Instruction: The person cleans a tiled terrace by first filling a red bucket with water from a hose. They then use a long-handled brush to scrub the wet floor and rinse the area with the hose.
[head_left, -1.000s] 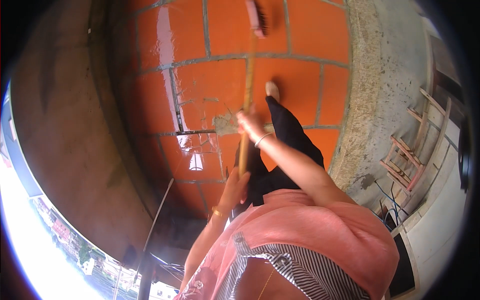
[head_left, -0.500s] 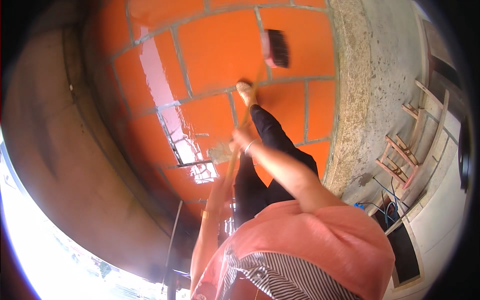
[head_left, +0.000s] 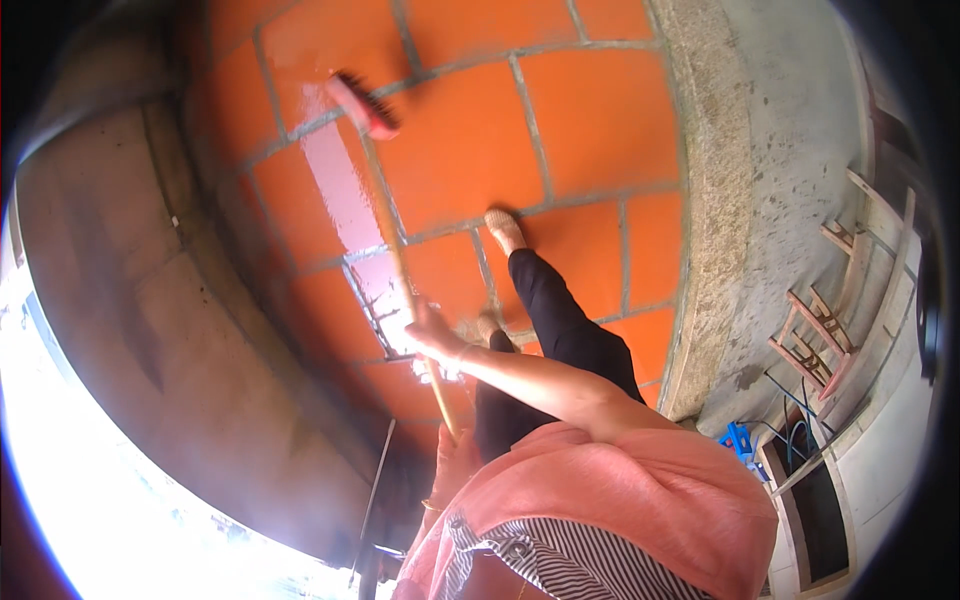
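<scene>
**Broom (head_left: pixel 391 225), two-handed grip**

Head view. Pink brush head (head_left: pixel 362 106), dark-bristled: upper left of frame, over orange tiled floor (head_left: pixel 600 120), well beyond both hands. Wooden shaft (head_left: pixel 402 268): slants down to lower centre. Right hand (head_left: pixel 430 330): centre, fingers wrapped round shaft. Left hand (head_left: pixel 456 462): lower centre, closed about shaft's near end.

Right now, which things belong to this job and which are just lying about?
In use:
Pink-headed broom with wooden handle, in right hand and left hand
Orange tiled floor

Likely lying about:
Reddish wooden slatted frame
Blue object, kind unclear
</scene>
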